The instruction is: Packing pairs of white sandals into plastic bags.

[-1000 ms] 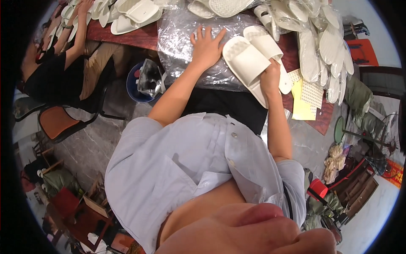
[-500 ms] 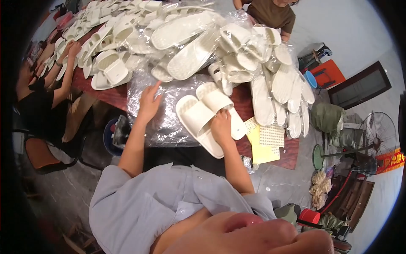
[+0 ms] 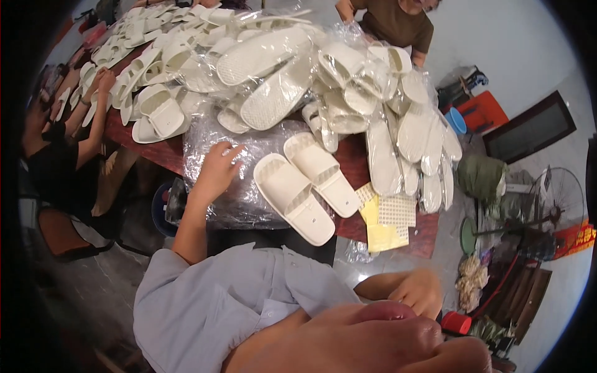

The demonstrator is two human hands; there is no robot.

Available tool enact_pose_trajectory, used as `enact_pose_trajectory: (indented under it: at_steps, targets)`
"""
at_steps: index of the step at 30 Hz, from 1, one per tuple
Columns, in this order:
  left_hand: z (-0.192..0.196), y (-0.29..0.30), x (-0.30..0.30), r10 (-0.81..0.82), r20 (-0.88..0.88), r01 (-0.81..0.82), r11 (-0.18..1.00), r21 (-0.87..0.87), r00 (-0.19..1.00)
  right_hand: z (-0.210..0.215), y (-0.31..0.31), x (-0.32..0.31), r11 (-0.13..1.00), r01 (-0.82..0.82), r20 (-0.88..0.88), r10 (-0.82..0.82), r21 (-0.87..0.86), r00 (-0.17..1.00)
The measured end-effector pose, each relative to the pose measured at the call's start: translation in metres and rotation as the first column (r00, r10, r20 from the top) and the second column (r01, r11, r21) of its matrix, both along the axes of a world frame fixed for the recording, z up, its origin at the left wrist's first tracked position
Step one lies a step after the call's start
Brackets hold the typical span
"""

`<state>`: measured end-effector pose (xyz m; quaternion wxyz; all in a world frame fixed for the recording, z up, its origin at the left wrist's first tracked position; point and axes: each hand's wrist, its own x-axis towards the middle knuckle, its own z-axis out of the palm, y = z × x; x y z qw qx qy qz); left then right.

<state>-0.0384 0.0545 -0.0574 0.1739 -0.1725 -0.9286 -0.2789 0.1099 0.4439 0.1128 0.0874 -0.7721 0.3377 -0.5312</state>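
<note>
A pair of cream slippers lies side by side at the table's near edge, the left slipper (image 3: pixel 292 196) a little nearer me than the right slipper (image 3: pixel 326 174). Each has a small dark mark on its heel. Over the stack of clear plastic bags (image 3: pixel 249 205) my left hand (image 3: pixel 216 173) hovers or rests, fingers loosely apart and holding nothing. My right hand (image 3: pixel 420 292) is drawn back at the lower right, off the table; its fingers look bent, but blur and partial hiding obscure them. Sticker sheets (image 3: pixel 395 211) with yellow backing lie right of the pair.
Bagged slippers (image 3: pixel 413 133) are heaped at the far right, and loose slippers (image 3: pixel 160 112) cover the far left. One co-worker (image 3: pixel 398 25) is across the table, another (image 3: pixel 62 149) at the left. A standing fan (image 3: pixel 553 214) and a blue bucket (image 3: pixel 163 208) flank the table.
My right hand has let go of the left slipper and pulled back to the lower right, uncovering the heel mark. My left hand's fingers have bent more.
</note>
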Motion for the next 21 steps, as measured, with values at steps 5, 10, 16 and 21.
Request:
enact_pose_trajectory:
  at_steps: [5,10,16,21]
  targets:
    - [0.027,0.028,0.002,-0.196,-0.031,0.195,0.98,-0.028,0.98,0.009,0.003,0.023,0.991,0.111,-0.16,-0.099,0.068,0.982]
    - [0.027,0.026,0.005,-0.189,-0.006,0.189,0.982,-0.019,0.982,0.009,-0.012,0.003,0.986,0.122,-0.13,-0.106,0.118,0.986]
    - [0.029,0.034,0.017,-0.274,0.032,0.274,0.961,-0.026,0.961,-0.057,-0.025,-0.024,0.991,-0.135,0.18,0.133,0.002,0.975]
    - [0.029,0.068,0.006,-0.403,0.06,0.407,0.91,-0.081,0.913,-0.123,-0.012,-0.038,0.6,0.602,0.509,-0.79,0.528,0.341]
